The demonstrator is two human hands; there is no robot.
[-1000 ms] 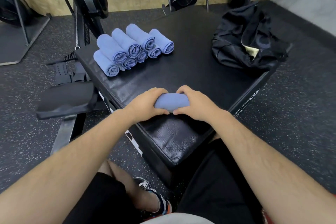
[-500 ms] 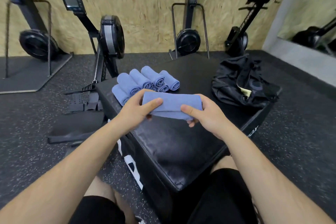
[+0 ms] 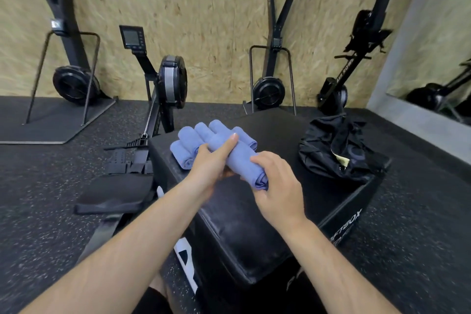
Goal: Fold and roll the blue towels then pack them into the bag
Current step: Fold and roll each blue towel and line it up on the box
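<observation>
I hold a rolled blue towel point(image 3: 238, 160) in the air above the black padded box point(image 3: 249, 224). My left hand point(image 3: 211, 166) grips its far part, thumb lying along the top. My right hand point(image 3: 277, 186) curls around its near end, where the spiral shows. Behind it, several rolled blue towels point(image 3: 187, 144) lie stacked at the box's far left corner. The black bag point(image 3: 339, 150) sits open at the far right corner of the box, apart from both hands.
Rowing machines stand along the wooden wall; one rower point(image 3: 163, 89) runs close to the box's left side, its seat point(image 3: 114, 194) near my left arm. Speckled rubber floor point(image 3: 420, 211) surrounds the box. A mirror point(image 3: 438, 64) is at the right.
The roll was pressed on the box a second ago. Both hands lifted it, then turned it from sideways to pointing away from me, towards the stack. My head tilted up.
</observation>
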